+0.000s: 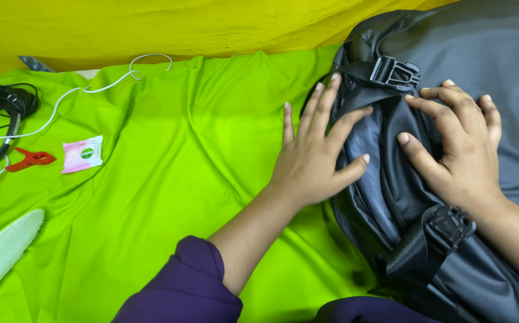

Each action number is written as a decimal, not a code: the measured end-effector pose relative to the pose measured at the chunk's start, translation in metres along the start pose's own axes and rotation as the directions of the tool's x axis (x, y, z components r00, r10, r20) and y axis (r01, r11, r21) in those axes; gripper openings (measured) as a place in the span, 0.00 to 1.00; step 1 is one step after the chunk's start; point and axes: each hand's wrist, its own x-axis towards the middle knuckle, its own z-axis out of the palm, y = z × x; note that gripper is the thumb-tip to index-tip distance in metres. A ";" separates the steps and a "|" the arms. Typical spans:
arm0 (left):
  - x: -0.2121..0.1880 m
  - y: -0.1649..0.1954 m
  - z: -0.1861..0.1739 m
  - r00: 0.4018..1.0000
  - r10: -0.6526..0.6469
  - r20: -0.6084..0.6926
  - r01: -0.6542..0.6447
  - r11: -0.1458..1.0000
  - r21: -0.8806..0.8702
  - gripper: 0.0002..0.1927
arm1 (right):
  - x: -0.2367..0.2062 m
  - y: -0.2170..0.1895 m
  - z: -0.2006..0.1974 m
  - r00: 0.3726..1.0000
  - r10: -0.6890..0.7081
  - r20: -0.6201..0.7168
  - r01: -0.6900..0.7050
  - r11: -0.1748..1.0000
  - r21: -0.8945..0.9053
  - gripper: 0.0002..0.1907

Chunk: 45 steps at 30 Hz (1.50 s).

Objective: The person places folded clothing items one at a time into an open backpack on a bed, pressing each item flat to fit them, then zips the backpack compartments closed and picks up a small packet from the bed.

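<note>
Green cloth (pixel 169 161) under my 2 grips: left hand (pixel 313 158) & right hand (pixel 460 149) spread flat, pressing dark backpack (pixel 486 54); pink packet (pixel 82 154) well left.

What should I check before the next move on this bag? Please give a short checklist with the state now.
1. Left hand flat on the bag edge: ok.
2. Right hand pressing the folds: ok.
3. Top buckle closed: ok.
4. Lower buckle closed: cannot tell, wrist partly hides it.
5. Packet and clip clear of the hands: ok.
6. Zip shut: cannot tell.
</note>
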 end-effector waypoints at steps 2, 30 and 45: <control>0.020 -0.010 -0.001 1.000 0.004 0.006 -0.004 1.000 0.014 0.35 | 0.004 0.006 0.004 0.998 0.059 0.008 -0.059 0.998 0.012 0.19; -0.103 -0.149 -0.111 0.970 -0.212 0.120 0.193 0.969 0.151 0.24 | 0.110 -0.184 0.144 0.886 -0.218 0.410 0.062 0.931 0.360 0.33; -0.205 -0.285 -0.180 0.783 -0.608 -0.134 0.587 0.649 0.485 0.39 | 0.037 -0.234 0.260 0.800 -0.187 0.569 0.162 0.982 0.096 0.36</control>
